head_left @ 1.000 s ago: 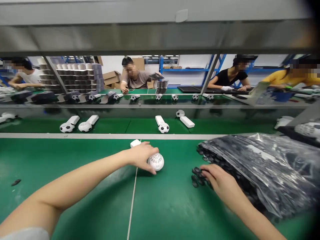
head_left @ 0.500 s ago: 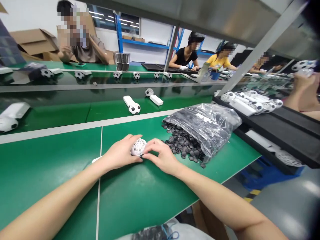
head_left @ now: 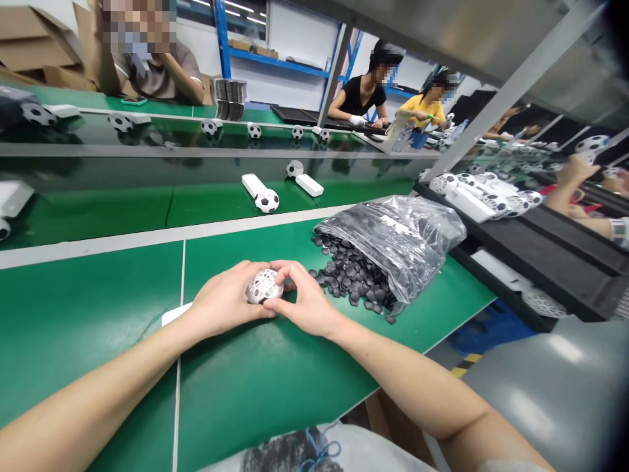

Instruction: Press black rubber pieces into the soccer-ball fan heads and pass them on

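Observation:
A white openwork ball-shaped piece (head_left: 265, 286) is held just over the green table (head_left: 236, 387). My left hand (head_left: 227, 294) wraps round its left side. On its right side, my right hand (head_left: 298, 296) presses thumb and fingertips against it; a dark spot shows at its lower edge, by the thumb. A white flat part (head_left: 175, 314) sticks out from behind my left wrist. To the right of my hands, small black pieces (head_left: 351, 272) spill from a clear plastic bag (head_left: 417, 239).
Beyond the table edge, white parts with black-and-white balls (head_left: 266, 200) lie on a green belt (head_left: 206, 208). Black trays (head_left: 535, 242) with more ball parts (head_left: 484, 193) stand at the right. Several people work farther off, one in a black shirt (head_left: 361, 97).
The view has shifted a little. My right thumb and fingers have spread round the right side of the ball piece, where they were pinched at its lower right edge.

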Demonstrator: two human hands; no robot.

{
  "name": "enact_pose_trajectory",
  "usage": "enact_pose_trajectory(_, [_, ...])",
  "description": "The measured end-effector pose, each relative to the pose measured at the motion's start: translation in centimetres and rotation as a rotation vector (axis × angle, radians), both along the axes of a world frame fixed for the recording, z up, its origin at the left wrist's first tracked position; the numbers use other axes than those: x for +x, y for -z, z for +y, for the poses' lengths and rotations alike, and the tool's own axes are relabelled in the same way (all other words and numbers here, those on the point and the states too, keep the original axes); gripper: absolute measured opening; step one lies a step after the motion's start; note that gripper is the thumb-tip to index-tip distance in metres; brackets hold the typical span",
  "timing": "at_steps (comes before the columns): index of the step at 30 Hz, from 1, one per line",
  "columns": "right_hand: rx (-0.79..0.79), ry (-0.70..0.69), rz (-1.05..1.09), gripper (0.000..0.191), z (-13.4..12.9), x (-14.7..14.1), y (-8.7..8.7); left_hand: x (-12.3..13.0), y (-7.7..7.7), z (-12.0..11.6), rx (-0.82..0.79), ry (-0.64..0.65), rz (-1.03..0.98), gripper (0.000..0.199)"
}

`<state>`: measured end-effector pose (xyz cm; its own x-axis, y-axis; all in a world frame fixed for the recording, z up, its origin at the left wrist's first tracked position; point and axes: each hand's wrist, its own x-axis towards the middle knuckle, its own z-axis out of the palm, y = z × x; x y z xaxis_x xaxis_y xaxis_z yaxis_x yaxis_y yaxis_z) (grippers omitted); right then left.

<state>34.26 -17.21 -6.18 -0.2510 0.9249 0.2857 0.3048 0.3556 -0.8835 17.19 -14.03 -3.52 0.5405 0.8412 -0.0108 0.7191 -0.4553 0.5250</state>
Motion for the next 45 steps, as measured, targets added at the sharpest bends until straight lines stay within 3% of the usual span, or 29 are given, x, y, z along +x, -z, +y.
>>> enact_pose_trajectory(4, [-0.014,-0.014,0.019,0.032,0.3,0.4,-0.2,0.2,-0.2,-0.4,0.011,-0.015,0.035,0.06])
enact_pose_trajectory(6, [-0.02,-0.012,-0.034,0.023,0.8,1.8,-0.5,0.2,-0.2,-0.6,0.027,-0.014,0.074,0.063])
enact_pose_trajectory(11, [0.067,0.216,-0.55,0.007,2.5,6.9,-1.1,0.2,0.3,-0.4,0.036,-0.024,0.142,0.068])
enact_pose_trajectory(13, [0.053,0.218,-0.728,0.008,3.0,8.0,-1.0,0.0,0.4,-0.1,0.048,0.008,0.139,0.062])
enact_pose_trajectory(16, [0.011,0.186,-0.813,0.008,3.5,8.2,-0.7,-0.2,0.5,0.2,0.098,0.133,0.134,0.06])
enact_pose_trajectory(21, [-0.037,0.162,-0.749,0.014,4.1,7.4,-0.8,-0.5,0.5,0.3,0.227,0.204,0.193,0.067])
enact_pose_trajectory(31, [-0.118,0.118,-0.621,0.012,4.8,6.6,-0.5,-0.5,0.4,0.4,0.235,0.19,0.201,0.067])
enact_pose_trajectory(36, [0.027,0.099,-0.463,0.012,3.1,6.2,-1.3,-0.5,0.6,0.4,0.26,0.13,0.168,0.064])
enact_pose_trajectory(40, [0.053,-0.074,-0.276,0.021,1.3,5.3,-2.1,-0.5,0.8,0.6,0.261,0.122,0.15,0.063])
enact_pose_trajectory(45, [0.155,-0.088,-0.273,0.011,0.2,4.2,-2.8,-0.8,0.6,0.7,0.223,0.151,0.152,0.065])
